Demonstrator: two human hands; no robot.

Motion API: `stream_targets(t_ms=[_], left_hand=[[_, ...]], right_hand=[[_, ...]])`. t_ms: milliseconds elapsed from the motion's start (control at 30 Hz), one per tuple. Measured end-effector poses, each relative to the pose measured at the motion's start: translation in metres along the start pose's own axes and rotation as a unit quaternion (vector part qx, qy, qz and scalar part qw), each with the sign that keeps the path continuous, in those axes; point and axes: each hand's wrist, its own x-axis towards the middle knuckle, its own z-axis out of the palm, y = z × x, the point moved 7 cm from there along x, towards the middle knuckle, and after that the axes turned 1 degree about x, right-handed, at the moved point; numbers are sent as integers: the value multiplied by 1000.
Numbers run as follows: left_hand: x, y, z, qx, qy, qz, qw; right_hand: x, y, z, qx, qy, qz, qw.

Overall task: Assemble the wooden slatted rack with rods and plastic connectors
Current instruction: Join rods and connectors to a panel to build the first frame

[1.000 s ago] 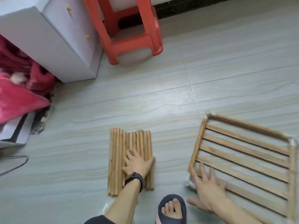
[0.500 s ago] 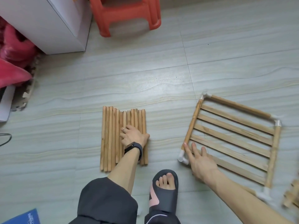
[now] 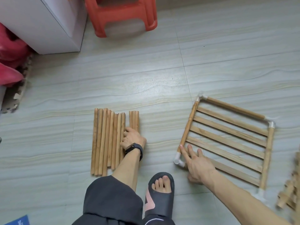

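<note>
My left hand (image 3: pixel 132 138) lies flat, fingers loose, gripping nothing, on loose rods (image 3: pixel 107 140) on the floor. My right hand (image 3: pixel 198 166) rests spread on one finished slatted panel (image 3: pixel 227 138), by its white corner connector (image 3: pixel 178 160). Most assembly remains.

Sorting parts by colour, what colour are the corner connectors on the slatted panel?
White plastic corner connectors, clearest in the head view.

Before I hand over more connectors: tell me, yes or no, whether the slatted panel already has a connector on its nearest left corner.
Yes, a white plastic connector sits on that corner of the slatted panel, beside the right hand.
</note>
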Motion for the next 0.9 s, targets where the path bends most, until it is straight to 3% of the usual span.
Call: stream_targets(t_ms=[167,267,300,367,433,600,700,800,900], left_hand=[[0,13,-11,-55,-55,112,991],[-24,50,-41,-41,-16,245,969],[-39,68,-53,-42,1,288,957],[-74,105,-73,-63,2,367,928],[-111,142,-90,-79,-18,425,902],[-182,221,-136,-199,-99,458,861],[-231,252,-169,-161,-97,511,839],[-276,261,-192,-171,-163,536,811],[-307,248,-216,-233,-214,521,793]], right_hand=[[-3,3,-12,30,-34,-24,999],[-9,14,-59,239,-1,-29,971],[-13,26,-83,333,43,-12,942],[-30,56,-133,510,132,16,850],[-53,81,-179,613,191,9,766],[-136,146,-252,639,334,-4,692],[-196,175,-256,645,375,-6,666],[-241,184,-253,662,394,-18,638],[-287,190,-248,650,477,2,591]])
